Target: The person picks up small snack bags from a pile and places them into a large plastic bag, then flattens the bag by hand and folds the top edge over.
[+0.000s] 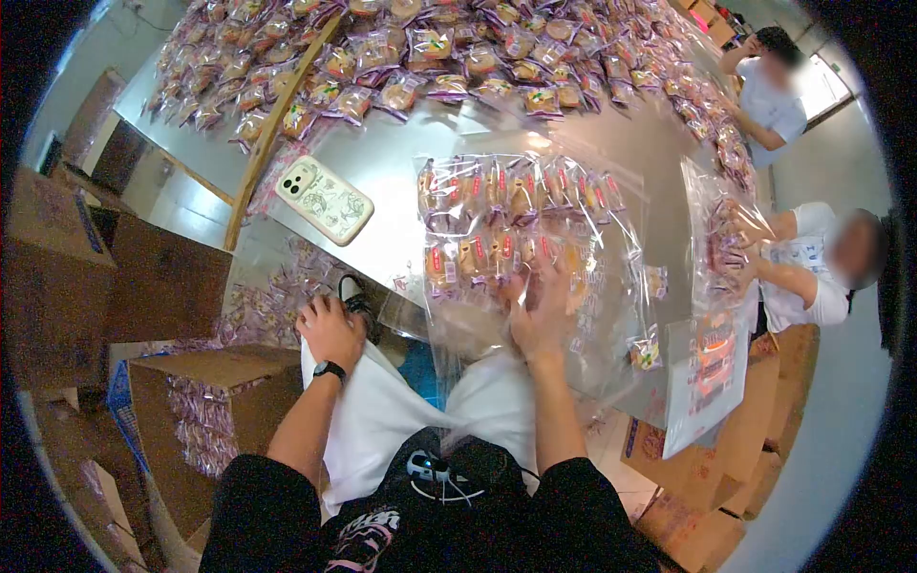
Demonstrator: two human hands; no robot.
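A large clear plastic bag (611,315) lies on the metal table in front of me, with two rows of individually wrapped pastries (497,253) in it. My right hand (540,310) is at the near row of packets, thumb and fingers apart, slightly blurred and overlapped by shiny film. On my left knee, below the table edge, my left hand (331,329) lies with its fingers stretched out, away from the bag. A dark object (361,304) shows just beyond its fingertips. Loose wrapped pastries (645,351) sit by the bag's right side.
A phone in a pale case (325,199) lies left of the bag. Heaped wrapped pastries (430,57) cover the far table behind a wooden strip (277,119). Printed bags (709,368) lie at right, near a co-worker's hands (750,234). Cardboard boxes (162,277) stand at left.
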